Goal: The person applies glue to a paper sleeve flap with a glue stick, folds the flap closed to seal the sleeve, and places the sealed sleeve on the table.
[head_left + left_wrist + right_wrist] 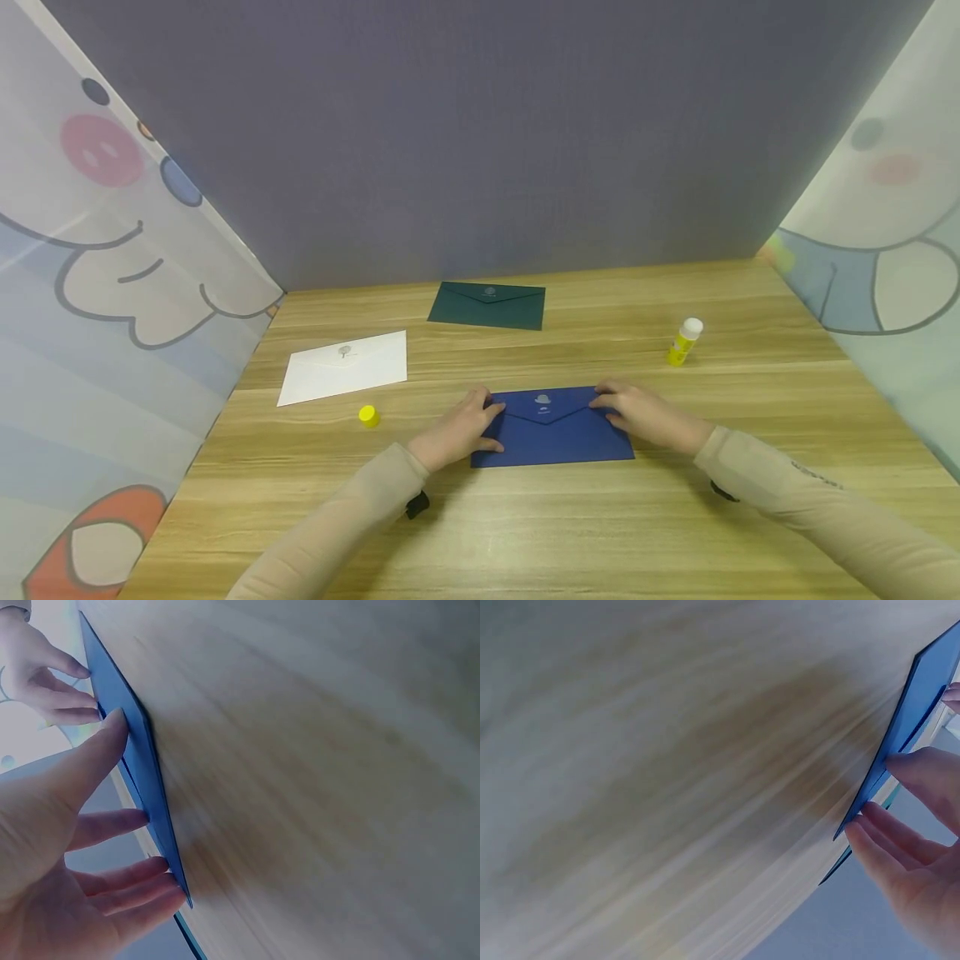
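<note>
A dark blue envelope lies flat on the table in front of me, its pointed flap folded down under a pale hat emblem. My left hand rests on its left end, thumb on the face and the other fingers spread toward the far left corner. At the opposite end, my right hand touches the upper right part with thumb and fingertips. From the left wrist, the left thumb presses on the envelope and the fingertips meet its edge. The right fingertips are likewise at the edge in the right wrist view.
A dark green envelope lies at the back. Left of it is a white envelope with a tree emblem, and a small yellow cap sits nearer me. A yellow and white glue stick stands at the right. A grey panel borders the table's back.
</note>
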A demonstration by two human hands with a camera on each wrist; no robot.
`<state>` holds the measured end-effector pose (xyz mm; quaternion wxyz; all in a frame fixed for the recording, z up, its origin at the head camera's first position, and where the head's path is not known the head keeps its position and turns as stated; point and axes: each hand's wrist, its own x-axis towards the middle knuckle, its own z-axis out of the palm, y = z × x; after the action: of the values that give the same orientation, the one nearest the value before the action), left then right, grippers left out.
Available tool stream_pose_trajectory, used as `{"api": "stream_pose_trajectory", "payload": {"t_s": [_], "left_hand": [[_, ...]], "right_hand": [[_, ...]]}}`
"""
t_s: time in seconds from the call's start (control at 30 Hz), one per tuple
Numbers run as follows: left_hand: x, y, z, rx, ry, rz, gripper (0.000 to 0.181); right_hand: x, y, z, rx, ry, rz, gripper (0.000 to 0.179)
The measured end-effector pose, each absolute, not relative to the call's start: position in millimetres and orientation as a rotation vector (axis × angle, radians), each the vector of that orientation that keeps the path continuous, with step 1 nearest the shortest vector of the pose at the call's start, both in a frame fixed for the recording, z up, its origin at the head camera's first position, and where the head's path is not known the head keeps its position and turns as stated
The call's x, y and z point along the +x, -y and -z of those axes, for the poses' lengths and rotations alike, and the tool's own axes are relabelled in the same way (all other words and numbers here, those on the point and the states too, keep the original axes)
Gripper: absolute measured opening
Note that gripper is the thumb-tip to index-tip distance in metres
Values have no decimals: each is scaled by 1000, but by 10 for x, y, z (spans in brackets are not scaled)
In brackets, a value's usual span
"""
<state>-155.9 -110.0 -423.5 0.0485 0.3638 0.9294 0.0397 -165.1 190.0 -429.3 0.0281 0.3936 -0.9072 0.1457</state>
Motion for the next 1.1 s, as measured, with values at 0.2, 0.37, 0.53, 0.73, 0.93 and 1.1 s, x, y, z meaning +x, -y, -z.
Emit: {"api": "stream_pose_trajectory", "payload": {"t_s": [0.2,0.37,0.53,0.73,0.93,1.1], "left_hand": [[-1573,1099,4244,1160,-2831,-48,62],[-1571,1083,4226,1151,-2820,-12,62],[-1570,1073,4207,1143,-2806,12,63],[-1572,1066,4191,1133,-2794,12,63],[-1576,1064,4190,1126,-2787,17,63],[-1576,1066,4186,1127,-2781,12,63]], "right_hand": [[-1653,-1887,4304,1211,2802,-448,23],[-1658,-1875,4307,1206,2814,-442,23],[-1664,-1849,4283,1236,2801,-418,23],[-1673,-1746,4218,1300,2779,-349,24],[-1639,-1591,4184,1326,2864,-264,29],[-1599,-1470,4164,1414,2865,-179,41]]}}
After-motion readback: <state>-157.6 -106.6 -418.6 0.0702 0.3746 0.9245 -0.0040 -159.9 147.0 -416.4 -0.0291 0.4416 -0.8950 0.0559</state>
